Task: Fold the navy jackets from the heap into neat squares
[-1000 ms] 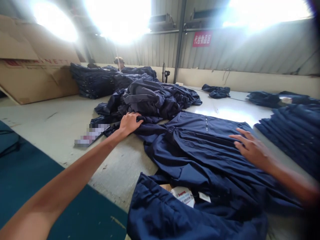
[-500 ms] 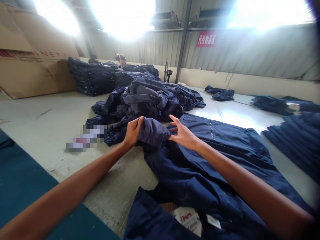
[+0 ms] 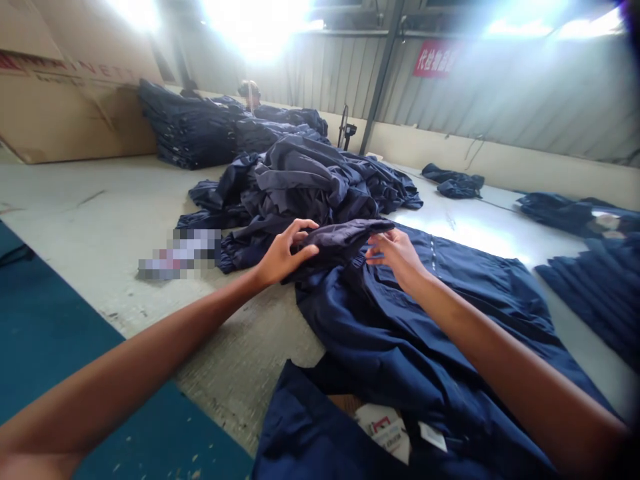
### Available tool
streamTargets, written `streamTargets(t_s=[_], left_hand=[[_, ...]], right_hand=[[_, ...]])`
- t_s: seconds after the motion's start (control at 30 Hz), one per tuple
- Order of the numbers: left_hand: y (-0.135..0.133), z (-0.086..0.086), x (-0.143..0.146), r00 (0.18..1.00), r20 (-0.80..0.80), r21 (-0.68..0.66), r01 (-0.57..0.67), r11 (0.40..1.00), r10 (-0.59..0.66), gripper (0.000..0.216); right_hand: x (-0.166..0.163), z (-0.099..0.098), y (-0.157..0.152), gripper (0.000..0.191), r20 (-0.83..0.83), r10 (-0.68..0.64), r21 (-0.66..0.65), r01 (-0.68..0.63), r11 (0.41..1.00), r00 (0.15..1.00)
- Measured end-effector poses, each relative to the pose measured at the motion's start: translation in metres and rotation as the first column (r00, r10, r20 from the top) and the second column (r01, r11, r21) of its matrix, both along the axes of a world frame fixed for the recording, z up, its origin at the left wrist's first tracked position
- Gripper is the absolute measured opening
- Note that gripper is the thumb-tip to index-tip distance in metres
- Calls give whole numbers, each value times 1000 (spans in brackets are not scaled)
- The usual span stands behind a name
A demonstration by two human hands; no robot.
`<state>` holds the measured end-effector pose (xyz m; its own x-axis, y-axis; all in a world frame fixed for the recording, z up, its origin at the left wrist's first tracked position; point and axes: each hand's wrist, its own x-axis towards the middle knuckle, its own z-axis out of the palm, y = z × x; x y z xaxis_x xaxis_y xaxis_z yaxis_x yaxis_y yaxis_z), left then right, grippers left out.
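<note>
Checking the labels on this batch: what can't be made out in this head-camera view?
- Printed card under the navy garment: cloth covers part of it, and the print is too small to read.
- Patch on the floor: pixelated, so what it is cannot be told.
- Red wall sign: its right end fades into glare.
- Garment stack: cut off by the right edge.

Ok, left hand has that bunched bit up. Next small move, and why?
Probably smooth the bunched navy fold down flat: the left hand holds it up, the right hand is right at its edge, and the navy work garment below lies rumpled.
</note>
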<state>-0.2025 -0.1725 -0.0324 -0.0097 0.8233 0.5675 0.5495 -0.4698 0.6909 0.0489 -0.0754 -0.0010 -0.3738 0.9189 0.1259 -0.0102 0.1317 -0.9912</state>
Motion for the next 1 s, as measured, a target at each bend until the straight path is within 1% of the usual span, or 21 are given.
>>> streamTargets(t_s=[0.03, 0.07, 0.13, 0.17, 0.23, 0.3, 0.33, 0.4, 0.47, 0.5, 0.57, 0.6, 0.63, 0.67, 0.7, 0.73, 0.77, 0.83, 0.87, 0.93, 1.0], left_hand=[[-1, 0, 2, 998, -56, -4, 25, 1000, -25, 59], [-2, -1, 4, 992, -120, -2, 40, 999, -40, 58], [-2, -3, 9, 973, -229, 15, 45, 999, -40, 51], [-2, -4, 12, 964, -263, 22, 44, 999, -37, 48], [-1, -7, 16, 956, -292, 37, 40, 999, -27, 45], [-1, -10, 20, 954, -300, 52, 40, 998, -22, 47], [-1, -12, 21, 950, -311, 53, 52, 997, -33, 49], [-1, -14, 22, 934, -351, 45, 96, 994, -75, 58], [-3, -13, 23, 910, -394, 37, 156, 987, -129, 64], [-5, -11, 23, 900, -407, 47, 189, 981, -154, 65], [-10, -4, 23, 903, -404, 140, 221, 965, -148, 62], [-12, 0, 22, 916, -386, 209, 201, 957, -109, 60], [-14, 4, 20, 934, -353, 276, 151, 949, -46, 60], [-15, 8, 18, 949, -315, 324, 82, 942, 26, 63], [-15, 10, 15, 955, -281, 341, 11, 940, 91, 69], [-13, 11, 12, 956, -264, 326, -38, 945, 130, 78], [-10, 10, 9, 955, -266, 290, -51, 956, 132, 90], [-4, 2, 5, 953, -298, 200, 17, 980, 45, 111], [0, -4, 5, 949, -315, 150, 75, 986, -25, 116], [4, -16, 8, 931, -326, 44, 186, 982, -162, 118], [5, -26, 14, 913, -319, -52, 250, 967, -254, 114]], right_hand=[[1, -1, -1, 14, 24, -2, -107, 4, 994, 1000], [3, -3, -2, 14, 44, 27, -224, -16, 974, 999], [5, -6, -9, 16, 6, 113, -429, -100, 898, 994], [6, -6, -15, 21, -60, 136, -495, -148, 856, 989], [9, -2, -27, 33, -236, 139, -547, -250, 799, 962], [12, 5, -40, 45, -382, 151, -532, -351, 771, 912], [13, 8, -45, 50, -421, 171, -516, -390, 763, 891], [12, 12, -50, 52, -426, 201, -491, -412, 768, 882], [11, 13, -48, 38, -363, 158, -473, -327, 818, 919], [10, 15, -46, 29, -325, 99, -454, -247, 856, 940], [12, 26, -40, 15, -277, -49, -376, -62, 924, 960], [15, 35, -38, 12, -271, -109, -317, 18, 948, 956], [20, 48, -36, 9, -268, -150, -251, 81, 965, 952], [27, 63, -35, 11, -264, -164, -188, 116, 975, 950], [36, 81, -36, 17, -238, -154, -113, 130, 985, 959], [45, 98, -36, 24, -202, -177, -61, 168, 984, 963], [54, 115, -38, 28, -206, -205, -37, 202, 979, 957], [70, 141, -39, 30, -231, -241, -7, 246, 969, 943], [77, 148, -40, 30, -248, -255, -4, 262, 965, 935], [86, 152, -38, 28, -272, -260, -21, 265, 964, 926], [91, 144, -33, 20, -283, -279, -88, 265, 960, 918]])
